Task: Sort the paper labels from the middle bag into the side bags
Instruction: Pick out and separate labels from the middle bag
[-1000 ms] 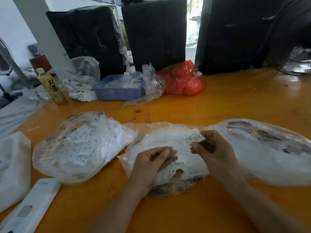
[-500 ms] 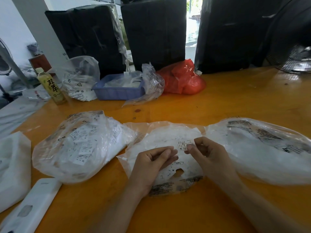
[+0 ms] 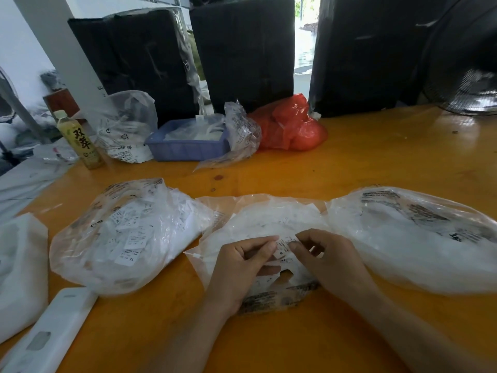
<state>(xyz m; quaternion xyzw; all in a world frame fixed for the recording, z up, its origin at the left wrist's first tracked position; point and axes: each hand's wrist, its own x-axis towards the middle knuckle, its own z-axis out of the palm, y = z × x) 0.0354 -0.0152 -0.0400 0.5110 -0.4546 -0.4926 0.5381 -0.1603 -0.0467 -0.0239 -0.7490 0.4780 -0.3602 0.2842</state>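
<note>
Step in hand: reading and separating a label over the middle bag (image 3: 271,219). Both hands sit on top of that bag, close together. The right hand (image 3: 330,254) pinches a small paper label (image 3: 285,244) between thumb and forefinger, other fingers curled under. The left hand (image 3: 242,267) has its fingers curled in, tips touching the same label's left edge (looks like a two-handed hold, though exactly which left fingers grip is hard to tell). The label is just above the bag's torn opening, print facing up; a size letter shows but is too small to trust.

Next move, as a judgement: read the size, then carry the label sideways to the matching side bag. The left bag (image 3: 126,235) shows labels marked L and XL through the plastic; the right bag (image 3: 414,238) is cloudy, contents unreadable. Either mouth must be found and opened with one hand, and neither opening is plainly visible.

Around: orange table (image 3: 349,162), white flat case (image 3: 48,332) at near left, white foam-like pack (image 3: 18,267) at far left, tea bottle (image 3: 80,140), blue tray (image 3: 185,146), red bag (image 3: 290,127), black wrapped bundles behind, fan (image 3: 468,71) at right. In the way: nothing between the hands and the side bags; slack plastic of the middle bag overlaps both neighbours.
</note>
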